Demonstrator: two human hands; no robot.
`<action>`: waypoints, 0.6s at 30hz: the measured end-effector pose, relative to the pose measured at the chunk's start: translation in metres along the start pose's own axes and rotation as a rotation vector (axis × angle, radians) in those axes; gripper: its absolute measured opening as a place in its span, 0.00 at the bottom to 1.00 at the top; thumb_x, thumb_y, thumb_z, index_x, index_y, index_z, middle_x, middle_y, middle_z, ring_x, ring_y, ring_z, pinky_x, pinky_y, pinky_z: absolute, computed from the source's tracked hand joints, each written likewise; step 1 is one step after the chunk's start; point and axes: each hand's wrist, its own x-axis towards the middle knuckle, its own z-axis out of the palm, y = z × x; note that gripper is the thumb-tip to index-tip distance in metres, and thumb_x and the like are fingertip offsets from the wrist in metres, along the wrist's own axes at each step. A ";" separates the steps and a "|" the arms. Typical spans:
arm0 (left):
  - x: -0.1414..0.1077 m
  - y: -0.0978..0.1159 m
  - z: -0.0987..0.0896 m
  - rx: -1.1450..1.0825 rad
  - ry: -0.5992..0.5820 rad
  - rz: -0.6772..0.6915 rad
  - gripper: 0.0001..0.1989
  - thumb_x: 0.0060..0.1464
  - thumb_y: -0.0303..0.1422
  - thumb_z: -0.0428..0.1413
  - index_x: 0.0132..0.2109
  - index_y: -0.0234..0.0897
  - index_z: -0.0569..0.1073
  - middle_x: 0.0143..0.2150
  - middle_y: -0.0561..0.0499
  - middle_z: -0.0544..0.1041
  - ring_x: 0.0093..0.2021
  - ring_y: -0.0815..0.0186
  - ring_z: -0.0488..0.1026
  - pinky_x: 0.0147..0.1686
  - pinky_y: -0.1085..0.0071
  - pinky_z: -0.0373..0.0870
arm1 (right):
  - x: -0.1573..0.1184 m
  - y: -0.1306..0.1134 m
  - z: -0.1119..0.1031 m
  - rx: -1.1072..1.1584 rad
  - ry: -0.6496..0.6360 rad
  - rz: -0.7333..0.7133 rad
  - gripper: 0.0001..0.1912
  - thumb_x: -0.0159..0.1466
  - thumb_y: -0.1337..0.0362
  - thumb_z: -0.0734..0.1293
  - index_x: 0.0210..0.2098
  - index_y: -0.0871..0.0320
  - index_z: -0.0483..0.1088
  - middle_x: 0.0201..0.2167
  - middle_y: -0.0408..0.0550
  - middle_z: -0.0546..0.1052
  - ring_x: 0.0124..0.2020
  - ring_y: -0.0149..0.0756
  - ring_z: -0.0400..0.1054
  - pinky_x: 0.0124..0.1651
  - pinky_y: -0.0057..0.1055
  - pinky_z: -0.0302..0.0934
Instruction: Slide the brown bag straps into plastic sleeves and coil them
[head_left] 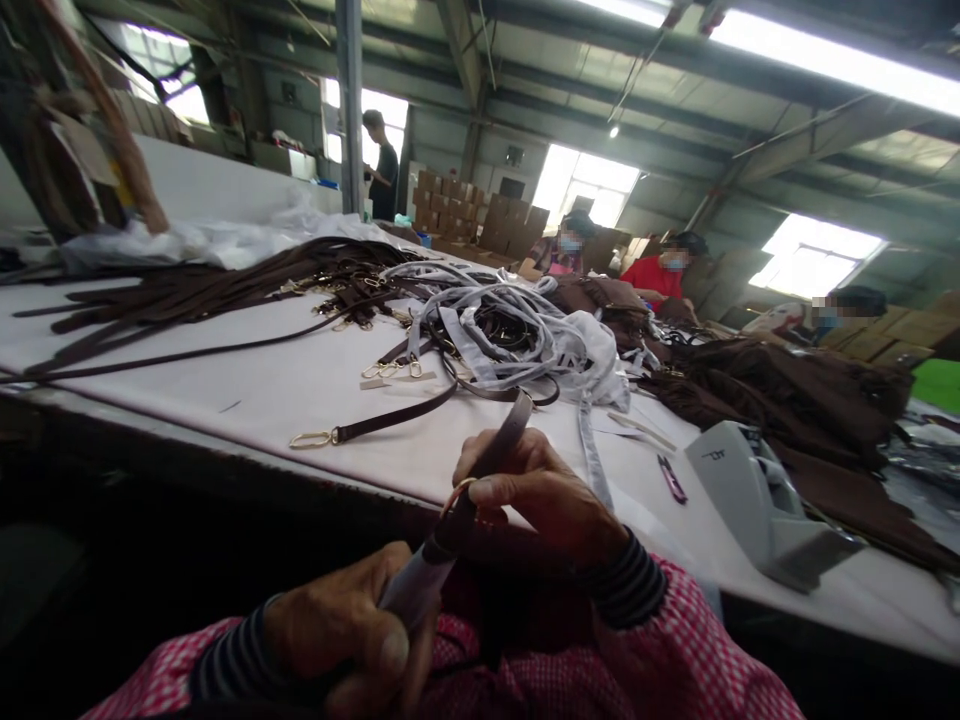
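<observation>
1. The right hand's [559,505] fingers are clamped on a brown strap [504,437], thumb right beside a metal ring [454,494]. 
2. The left hand's [337,625] fingers are closed round the strap's pale-covered lower part.
3. The step in hand looks like working the strap at its ring; any further move there calls for a steady lower grip and a precise pinch.
4. The strap is above the person's lap, at the near edge of the counter [247,400]; beyond lie tangled pale strips [480,365] and small snips [673,480].
</observation>
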 end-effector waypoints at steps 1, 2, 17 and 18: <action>0.002 0.002 0.003 0.023 0.054 0.050 0.21 0.48 0.48 0.67 0.27 0.32 0.82 0.13 0.53 0.66 0.10 0.73 0.55 0.12 0.72 0.47 | 0.000 0.000 0.000 -0.009 0.016 -0.002 0.07 0.60 0.63 0.76 0.35 0.61 0.80 0.29 0.44 0.77 0.26 0.29 0.64 0.29 0.27 0.56; 0.004 0.004 0.005 0.063 0.118 0.092 0.22 0.50 0.50 0.66 0.27 0.32 0.80 0.12 0.55 0.64 0.11 0.74 0.54 0.13 0.73 0.47 | 0.000 0.000 0.001 -0.024 0.034 -0.004 0.08 0.60 0.62 0.76 0.35 0.61 0.80 0.29 0.44 0.77 0.25 0.29 0.63 0.28 0.27 0.55; 0.011 0.040 0.013 0.361 0.329 0.187 0.19 0.56 0.45 0.65 0.30 0.34 0.73 0.22 0.56 0.68 0.24 0.72 0.59 0.25 0.73 0.52 | -0.009 0.008 0.000 -0.044 0.124 0.010 0.10 0.57 0.64 0.79 0.35 0.61 0.78 0.28 0.45 0.79 0.26 0.29 0.65 0.30 0.25 0.58; 0.011 0.044 0.015 0.367 0.306 0.182 0.17 0.57 0.44 0.64 0.30 0.34 0.73 0.23 0.55 0.69 0.24 0.71 0.60 0.26 0.73 0.52 | -0.009 0.006 0.000 -0.052 0.115 0.005 0.10 0.57 0.65 0.79 0.35 0.61 0.78 0.28 0.45 0.79 0.27 0.29 0.66 0.30 0.25 0.58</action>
